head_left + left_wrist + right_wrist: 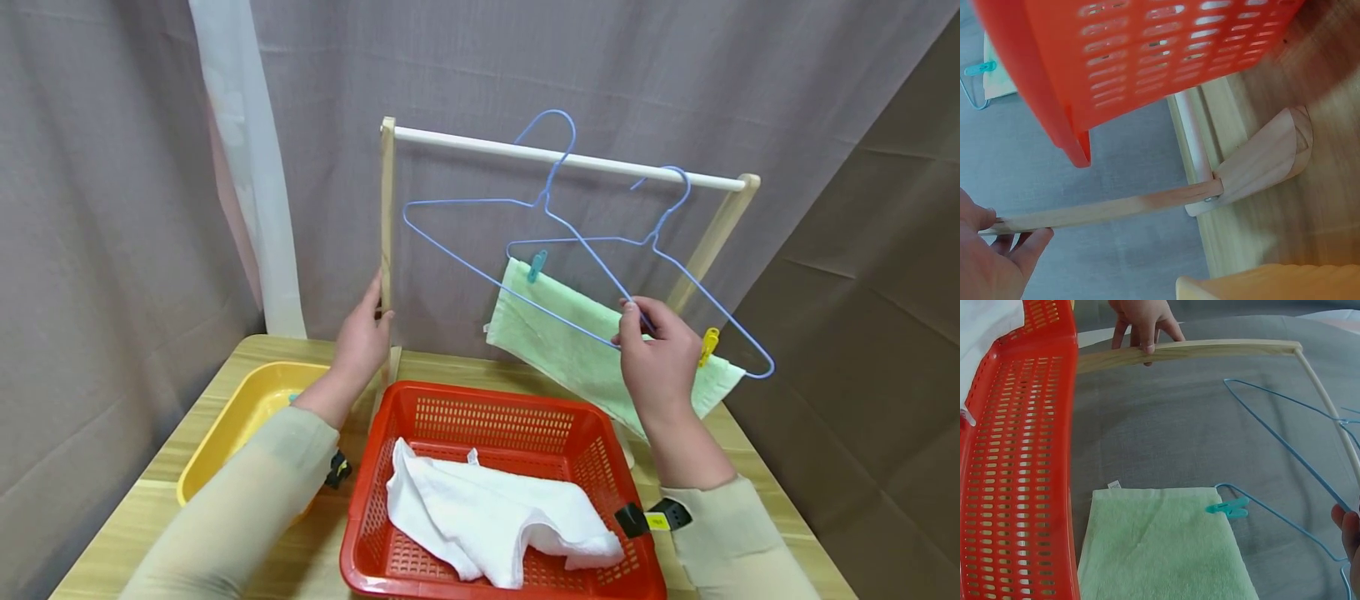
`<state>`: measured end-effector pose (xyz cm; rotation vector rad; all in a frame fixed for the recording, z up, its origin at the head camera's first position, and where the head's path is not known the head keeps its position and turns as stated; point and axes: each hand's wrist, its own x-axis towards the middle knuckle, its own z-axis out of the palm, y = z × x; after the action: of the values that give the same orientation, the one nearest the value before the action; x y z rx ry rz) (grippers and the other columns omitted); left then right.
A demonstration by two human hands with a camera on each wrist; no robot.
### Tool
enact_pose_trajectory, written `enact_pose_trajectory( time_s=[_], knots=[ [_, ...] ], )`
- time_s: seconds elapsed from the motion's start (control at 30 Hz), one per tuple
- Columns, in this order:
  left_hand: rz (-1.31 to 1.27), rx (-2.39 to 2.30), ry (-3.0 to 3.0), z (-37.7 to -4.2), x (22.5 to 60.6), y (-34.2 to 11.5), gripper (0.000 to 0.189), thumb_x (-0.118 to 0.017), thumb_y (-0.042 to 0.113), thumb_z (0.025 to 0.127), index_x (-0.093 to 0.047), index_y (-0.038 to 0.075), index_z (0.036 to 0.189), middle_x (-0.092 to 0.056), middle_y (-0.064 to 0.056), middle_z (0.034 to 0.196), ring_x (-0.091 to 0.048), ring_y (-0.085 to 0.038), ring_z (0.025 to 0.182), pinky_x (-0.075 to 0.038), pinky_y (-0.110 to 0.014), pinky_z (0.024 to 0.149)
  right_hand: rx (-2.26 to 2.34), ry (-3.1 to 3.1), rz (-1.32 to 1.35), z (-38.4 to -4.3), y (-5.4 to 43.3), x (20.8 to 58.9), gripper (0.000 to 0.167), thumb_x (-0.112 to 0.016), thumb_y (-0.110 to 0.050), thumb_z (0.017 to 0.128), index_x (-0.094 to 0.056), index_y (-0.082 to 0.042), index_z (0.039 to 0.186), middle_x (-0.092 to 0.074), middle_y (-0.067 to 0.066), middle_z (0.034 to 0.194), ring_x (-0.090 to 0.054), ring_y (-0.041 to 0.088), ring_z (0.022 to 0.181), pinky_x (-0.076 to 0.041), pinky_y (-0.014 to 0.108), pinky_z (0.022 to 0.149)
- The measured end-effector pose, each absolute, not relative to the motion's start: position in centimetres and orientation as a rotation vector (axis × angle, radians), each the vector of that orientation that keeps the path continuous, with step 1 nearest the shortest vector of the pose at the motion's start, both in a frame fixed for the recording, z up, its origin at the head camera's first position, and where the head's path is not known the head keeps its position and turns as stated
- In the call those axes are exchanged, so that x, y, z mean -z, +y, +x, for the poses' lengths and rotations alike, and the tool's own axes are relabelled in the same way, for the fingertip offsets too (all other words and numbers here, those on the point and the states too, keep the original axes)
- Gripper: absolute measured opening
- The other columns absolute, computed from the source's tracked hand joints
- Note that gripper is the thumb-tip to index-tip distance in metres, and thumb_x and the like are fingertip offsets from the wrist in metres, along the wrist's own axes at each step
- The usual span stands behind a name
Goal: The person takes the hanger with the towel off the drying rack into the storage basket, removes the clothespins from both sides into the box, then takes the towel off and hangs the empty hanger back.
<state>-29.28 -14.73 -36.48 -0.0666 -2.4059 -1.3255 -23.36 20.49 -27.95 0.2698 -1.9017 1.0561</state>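
Note:
My left hand (364, 335) grips the left wooden post (387, 217) of a small drying rack, fingers and thumb round it in the left wrist view. With my right hand (663, 358) I pinch the right end of a blue clothes hanger (480, 273), whose hook passes over the rack's white rod (480, 147). Behind it, a second blue hanger (708, 292) hangs from the same rod. A light green towel (555, 333) is clipped to that one by a teal clothespin (537, 266) and a yellow clothespin (708, 346). My right hand hides part of the towel.
A red plastic basket (480, 392) stands in front of the rack with a crumpled white towel (495, 512) inside. Left of it is a yellow tray (217, 433), partly behind my left sleeve. Both sit on a wooden table (135, 525), with grey curtains (330, 75) behind.

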Motion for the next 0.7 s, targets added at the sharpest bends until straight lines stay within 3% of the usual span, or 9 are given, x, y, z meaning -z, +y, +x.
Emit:
enact_pose_trajectory(
  time_s=[0.3, 0.7],
  knots=[
    [-0.095, 1.203, -2.450, -29.5, 36.6, -14.9, 0.071, -0.051, 0.016, 0.104, -0.009, 0.028, 0.160, -0.043, -0.019, 0.150, -0.049, -0.039, 0.130, -0.040, -0.054, 0.106, -1.074, -1.905, 0.273, -23.9, 19.5, 27.9, 0.023, -0.059, -0.019, 0.098, -0.075, -0.002, 0.099, -0.073, 0.011, 0.086, -0.058, -0.007, 0.059, -0.046, 0.010, 0.057],
    [-0.095, 1.156, -2.458, -29.6, 36.8, -15.0, 0.073, -0.053, 0.013, 0.103, -0.010, 0.024, 0.161, -0.052, -0.022, 0.140, -0.058, -0.039, 0.117, -0.048, -0.053, 0.096, -1.035, -1.947, 0.274, -25.2, 18.5, 28.1, 0.019, -0.061, -0.016, 0.096, -0.075, -0.003, 0.097, -0.071, 0.010, 0.079, -0.056, -0.008, 0.059, -0.044, 0.011, 0.055]
  ],
)
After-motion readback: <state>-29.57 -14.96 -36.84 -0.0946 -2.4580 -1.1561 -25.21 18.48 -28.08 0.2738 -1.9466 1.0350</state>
